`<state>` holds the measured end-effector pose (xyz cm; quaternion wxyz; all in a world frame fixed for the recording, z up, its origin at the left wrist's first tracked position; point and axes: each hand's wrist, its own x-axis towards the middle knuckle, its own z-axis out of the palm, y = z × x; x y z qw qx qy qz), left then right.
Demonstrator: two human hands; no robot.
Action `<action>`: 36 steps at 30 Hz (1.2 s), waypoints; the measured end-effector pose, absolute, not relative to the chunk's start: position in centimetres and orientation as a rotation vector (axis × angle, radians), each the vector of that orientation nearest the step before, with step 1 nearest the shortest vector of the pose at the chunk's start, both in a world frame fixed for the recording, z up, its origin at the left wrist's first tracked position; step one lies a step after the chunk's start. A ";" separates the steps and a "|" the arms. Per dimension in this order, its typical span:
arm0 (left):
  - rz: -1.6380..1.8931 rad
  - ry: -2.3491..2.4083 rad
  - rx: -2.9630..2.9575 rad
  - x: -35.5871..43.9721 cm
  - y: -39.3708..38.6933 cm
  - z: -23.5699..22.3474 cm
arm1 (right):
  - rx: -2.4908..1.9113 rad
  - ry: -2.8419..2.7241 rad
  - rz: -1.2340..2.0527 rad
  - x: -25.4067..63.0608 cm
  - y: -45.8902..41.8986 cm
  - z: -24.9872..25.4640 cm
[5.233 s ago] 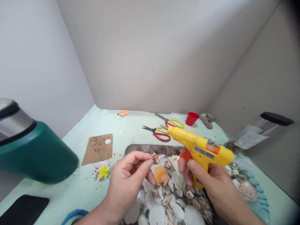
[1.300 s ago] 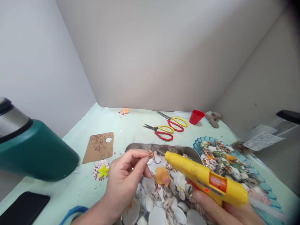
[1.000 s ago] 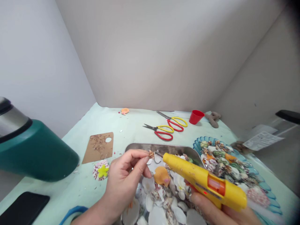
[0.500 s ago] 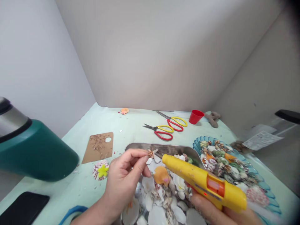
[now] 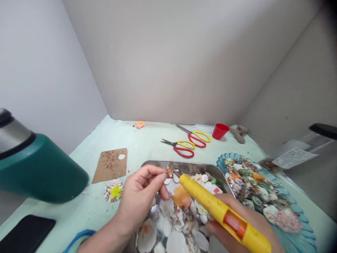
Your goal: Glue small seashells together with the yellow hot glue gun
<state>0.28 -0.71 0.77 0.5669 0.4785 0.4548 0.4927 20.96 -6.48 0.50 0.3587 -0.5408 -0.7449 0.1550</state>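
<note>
Between thumb and forefinger, my left hand (image 5: 143,196) pinches a small brown-and-white spiral shell (image 5: 169,172) over the far part of the metal tray (image 5: 181,162). My right hand (image 5: 237,214) is wrapped round a yellow glue gun (image 5: 207,200), whose dark nozzle points left and sits right by the shell; whether they touch I cannot tell. Under both hands the tray holds many shells, among them an orange scallop shell (image 5: 181,196) and white clam shells (image 5: 176,241). The trigger is hidden behind the gun body and my fingers.
Two scissors (image 5: 184,151) lie beyond the tray, near a red cup (image 5: 220,131). A blue dish (image 5: 302,218) of shells stands right. On the left are a green bottle (image 5: 44,172), a black phone (image 5: 26,233), brown cardboard (image 5: 123,168) and a shell with a yellow starfish shape (image 5: 115,191).
The glue gun has swung so its rear end dips lower and nearer to me, its nozzle shifting slightly left. My left hand stays nearly in place, still pinching the small shell.
</note>
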 end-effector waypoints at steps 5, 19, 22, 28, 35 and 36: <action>1.156 1.040 1.097 -0.1 -0.2 0.0 | -1.456 -2.002 0.408 21.7 -6.1 0.8; 1.278 1.002 1.071 -0.3 0.0 -0.2 | -1.492 -2.586 0.679 18.8 -6.8 1.8; 1.279 0.994 1.067 -0.3 0.1 -0.3 | -1.419 -2.630 0.785 19.4 -6.0 3.2; 1.279 0.981 1.083 -0.3 0.2 -0.2 | -1.632 -2.621 0.189 20.3 -1.6 1.7; 1.289 0.982 1.070 -0.3 0.1 0.1 | -1.589 -2.715 0.226 20.7 -0.3 1.1; 1.287 0.984 1.071 -0.3 0.1 0.1 | -1.546 -2.754 0.291 21.1 -0.5 1.7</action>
